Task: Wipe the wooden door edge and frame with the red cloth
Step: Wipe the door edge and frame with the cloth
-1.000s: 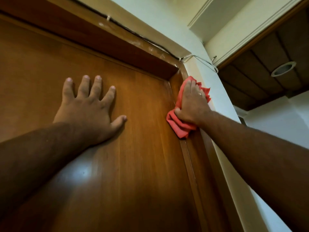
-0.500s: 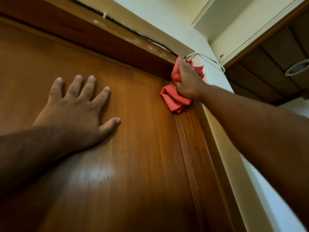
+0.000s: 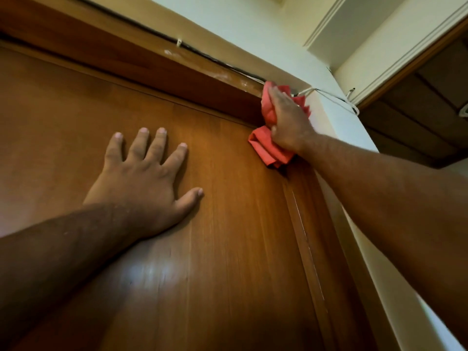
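The right hand (image 3: pixel 288 122) clutches the crumpled red cloth (image 3: pixel 268 148) at the brown wooden door's (image 3: pixel 228 249) top right corner. The frame's (image 3: pixel 152 64) 2 unwiped-looking runs lead left and down from it; the left hand (image 3: pixel 141 178) lies flat and open on the panel.

The door (image 3: pixel 228 249) is a warm reddish-brown wood with fine straight grain running lengthwise in slightly differing bands, and a pale glossy sheen patch low on its face. The frame (image 3: pixel 157 64) above it is a darker brown of the same wood, with whitish scuffs along its top edge. The cloth (image 3: pixel 266 145) is a plain coral red, without pattern. A black cable (image 3: pixel 202 55) runs along the frame's top edge, and a white cable (image 3: pixel 336 100) loops near the corner. The wall (image 3: pixel 253 29) is pale cream with a greenish tint. The ceiling panel (image 3: pixel 417 115) is dark brown.
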Demonstrator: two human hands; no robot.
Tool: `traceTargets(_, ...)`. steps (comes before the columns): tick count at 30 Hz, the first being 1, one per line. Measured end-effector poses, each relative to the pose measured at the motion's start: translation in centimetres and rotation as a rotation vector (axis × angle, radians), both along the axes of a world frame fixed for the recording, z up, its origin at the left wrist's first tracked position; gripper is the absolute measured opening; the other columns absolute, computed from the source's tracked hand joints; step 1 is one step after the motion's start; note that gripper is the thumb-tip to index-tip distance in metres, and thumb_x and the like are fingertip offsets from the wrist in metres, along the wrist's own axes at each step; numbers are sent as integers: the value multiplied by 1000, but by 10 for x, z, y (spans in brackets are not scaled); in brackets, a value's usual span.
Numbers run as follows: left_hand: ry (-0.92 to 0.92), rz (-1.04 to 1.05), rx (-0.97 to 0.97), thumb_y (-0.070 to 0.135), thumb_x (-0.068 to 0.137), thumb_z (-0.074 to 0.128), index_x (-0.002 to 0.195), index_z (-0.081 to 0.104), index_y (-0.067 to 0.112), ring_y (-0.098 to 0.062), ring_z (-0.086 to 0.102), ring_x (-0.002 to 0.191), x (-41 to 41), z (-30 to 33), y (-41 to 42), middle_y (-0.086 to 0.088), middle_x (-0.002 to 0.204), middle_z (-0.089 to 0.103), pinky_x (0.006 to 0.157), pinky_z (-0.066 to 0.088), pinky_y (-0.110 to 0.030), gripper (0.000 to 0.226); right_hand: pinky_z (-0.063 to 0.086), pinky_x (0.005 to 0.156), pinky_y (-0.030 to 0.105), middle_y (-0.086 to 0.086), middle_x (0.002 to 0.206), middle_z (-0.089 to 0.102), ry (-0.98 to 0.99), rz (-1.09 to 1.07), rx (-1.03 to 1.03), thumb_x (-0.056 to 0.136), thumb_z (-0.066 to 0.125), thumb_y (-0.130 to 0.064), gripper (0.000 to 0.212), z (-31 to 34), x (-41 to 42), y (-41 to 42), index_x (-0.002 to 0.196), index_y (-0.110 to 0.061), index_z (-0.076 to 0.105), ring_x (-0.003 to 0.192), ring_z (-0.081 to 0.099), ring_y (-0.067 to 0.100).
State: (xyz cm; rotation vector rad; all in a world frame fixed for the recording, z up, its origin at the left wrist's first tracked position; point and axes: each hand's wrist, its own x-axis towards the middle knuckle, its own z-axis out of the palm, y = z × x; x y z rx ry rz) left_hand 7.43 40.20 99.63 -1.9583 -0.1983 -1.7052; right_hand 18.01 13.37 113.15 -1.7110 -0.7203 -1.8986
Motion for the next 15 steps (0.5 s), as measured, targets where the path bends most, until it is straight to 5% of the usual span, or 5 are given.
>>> traceTargets(3, -2, 1, 2, 85, 74, -11, 157, -4, 31, -33, -1, 154, 1, -1, 0, -12, 168, -1, 120, 3, -59, 100, 43, 66, 24, 9, 116, 58, 172, 8, 62, 80, 60, 6, 45, 8, -7, -17, 115, -21, 50, 111, 59, 28)
traceTargets(5, 0, 0, -4, 85, 74, -11, 157, -5, 31, -33, -1, 154, 0, -2, 0, -12, 168, -1, 121, 3, -59, 99, 37, 59, 23, 10, 116, 59, 182, 13, 116, 80, 66, 5, 49, 9, -17, -6, 123, -8, 50, 104, 59, 25)
traceTargets(8, 9, 11, -13, 84, 75, -8, 158, -2, 31, -32, 0, 154, -2, -4, -3, -12, 168, 1, 121, 3, -59, 99, 50, 88, 28, 8, 141, 51, -18, 124, 5, 78, 70, 2, 73, 0, -24, 37, 144, -14, 42, 130, 49, 26)
traceTargets(10, 1, 13, -31, 84, 76, -8, 158, -1, 31, -32, 0, 154, -4, -6, -4, -12, 168, 2, 121, 3, -58, 98, 30, 118, 38, 6, 161, 31, -55, 154, -113, 82, 66, 2, 86, -6, -28, 48, 156, -17, 26, 149, 26, 24)
traceTargets(15, 37, 25, -48, 83, 77, -7, 158, -3, 31, -31, -1, 155, -7, -9, -7, -12, 168, -1, 122, 3, -57, 97, 39, 112, 44, 10, 159, 33, 156, -14, 52, 80, 79, -18, 98, 5, -9, 6, 157, -18, 19, 142, 35, 31)
